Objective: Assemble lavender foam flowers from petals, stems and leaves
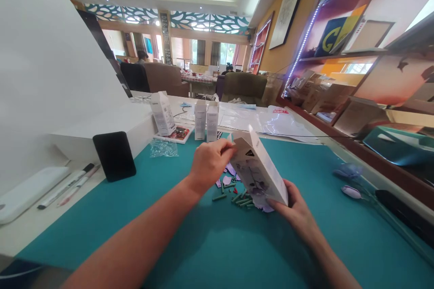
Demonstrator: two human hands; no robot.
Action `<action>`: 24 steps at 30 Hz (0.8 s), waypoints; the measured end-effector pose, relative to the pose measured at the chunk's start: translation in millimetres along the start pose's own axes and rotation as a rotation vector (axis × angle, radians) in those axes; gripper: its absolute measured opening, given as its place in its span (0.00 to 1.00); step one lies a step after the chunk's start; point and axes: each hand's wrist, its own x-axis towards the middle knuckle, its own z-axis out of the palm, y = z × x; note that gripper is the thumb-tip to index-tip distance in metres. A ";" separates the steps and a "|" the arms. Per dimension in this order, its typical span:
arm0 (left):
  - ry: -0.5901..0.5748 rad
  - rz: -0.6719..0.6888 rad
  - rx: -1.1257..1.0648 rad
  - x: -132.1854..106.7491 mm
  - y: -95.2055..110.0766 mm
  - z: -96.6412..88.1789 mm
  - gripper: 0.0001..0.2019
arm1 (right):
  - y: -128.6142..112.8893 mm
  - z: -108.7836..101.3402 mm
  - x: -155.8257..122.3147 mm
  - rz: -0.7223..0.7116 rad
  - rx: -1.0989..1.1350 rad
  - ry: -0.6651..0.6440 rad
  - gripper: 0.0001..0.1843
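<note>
A white cardboard box point(259, 162) with a flower printed on its front leans tilted above the mat, its top flaps standing up. My right hand point(296, 210) grips the box by its lower end, thumb on the printed face. At the top edge, my left hand point(212, 160) is closed, with its fingers pinching the flap side of the box. Under and beside the box lie several green sticks point(242, 201), lilac petal-shaped pieces point(227, 181) and a small red piece point(235, 191). Part of this pile is hidden by the box.
Slim white boxes point(200, 119) stand at the mat's point(210, 244) back edge, near another tilted carton point(162, 113). A black phone-like slab point(114, 156) and markers point(66, 187) are left. Clear plastic point(164, 148) lies behind. An artificial flower point(351, 192) is right.
</note>
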 end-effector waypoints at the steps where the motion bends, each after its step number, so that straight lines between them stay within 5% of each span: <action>1: -0.032 -0.010 -0.027 -3.9 -5.6 2.4 0.07 | -1.9 -6.0 -0.4 -0.007 -0.022 0.009 0.36; 7: -0.051 -0.204 -0.313 -11.1 -41.9 20.9 0.15 | -14.5 -42.4 4.2 0.050 -0.248 -0.058 0.33; 13: -0.126 -0.339 -0.502 -8.5 -78.4 70.5 0.22 | -10.0 -64.8 21.0 0.090 -0.365 -0.179 0.34; 17: -0.208 -0.374 -0.552 -9.4 -88.4 96.3 0.27 | -7.8 -72.1 30.3 0.086 -0.408 -0.193 0.35; 24: -0.289 -0.370 -0.636 -11.3 -94.9 109.5 0.30 | -28.6 -84.3 40.7 0.057 -0.400 -0.203 0.33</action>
